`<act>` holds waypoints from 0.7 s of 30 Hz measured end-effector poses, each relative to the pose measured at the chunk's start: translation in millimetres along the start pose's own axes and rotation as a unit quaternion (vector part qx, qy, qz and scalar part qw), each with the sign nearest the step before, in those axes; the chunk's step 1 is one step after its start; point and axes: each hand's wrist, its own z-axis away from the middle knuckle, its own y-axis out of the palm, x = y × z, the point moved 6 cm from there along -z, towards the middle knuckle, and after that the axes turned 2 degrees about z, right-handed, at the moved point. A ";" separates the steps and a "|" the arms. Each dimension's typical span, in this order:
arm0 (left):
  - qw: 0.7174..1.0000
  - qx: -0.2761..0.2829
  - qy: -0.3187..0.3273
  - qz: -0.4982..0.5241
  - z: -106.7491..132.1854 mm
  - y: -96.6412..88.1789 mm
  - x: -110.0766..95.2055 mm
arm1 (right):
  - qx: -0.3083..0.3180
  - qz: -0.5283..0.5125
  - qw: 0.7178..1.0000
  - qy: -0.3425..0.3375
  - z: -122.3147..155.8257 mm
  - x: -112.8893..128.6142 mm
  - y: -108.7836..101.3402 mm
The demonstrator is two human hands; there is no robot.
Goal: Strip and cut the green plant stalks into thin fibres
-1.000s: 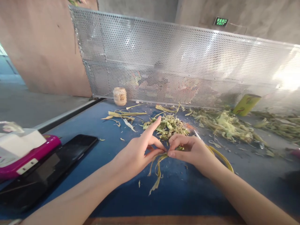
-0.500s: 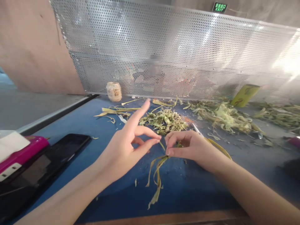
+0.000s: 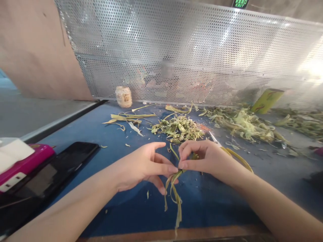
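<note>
A small bundle of dried green-yellow plant strips (image 3: pixel 178 205) hangs down in front of me, its tails loose over the blue table. My right hand (image 3: pixel 199 156) pinches the top of it between thumb and fingers. At the same spot my left hand (image 3: pixel 153 164) has its thumb and a finger closed on the strips, just below the right fingertips. One stem (image 3: pixel 174 152) sticks up to the left of the right hand. Beyond both hands lies a heap of short cut plant pieces (image 3: pixel 180 129).
A white pointed blade (image 3: pixel 214 137) and a yellow curved band (image 3: pixel 239 157) lie beyond my right hand. Twine spool (image 3: pixel 123 96), long strips (image 3: pixel 131 116), a leafy pile (image 3: pixel 244 124) and a yellow-green container (image 3: pixel 267 101) stand farther back. Left: phone (image 3: pixel 75 154), magenta power strip (image 3: pixel 44 153). Perforated metal screen (image 3: pixel 151 40) behind.
My left hand has come down from its raised position beside the right hand and closed on the bundle. The tails have swung to the right. My right hand keeps its pinch.
</note>
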 end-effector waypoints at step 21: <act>0.997 0.039 -0.039 0.050 -2.9 6.3 7.6 | 0.048 -0.033 0.998 0.023 1.9 -1.2 6.1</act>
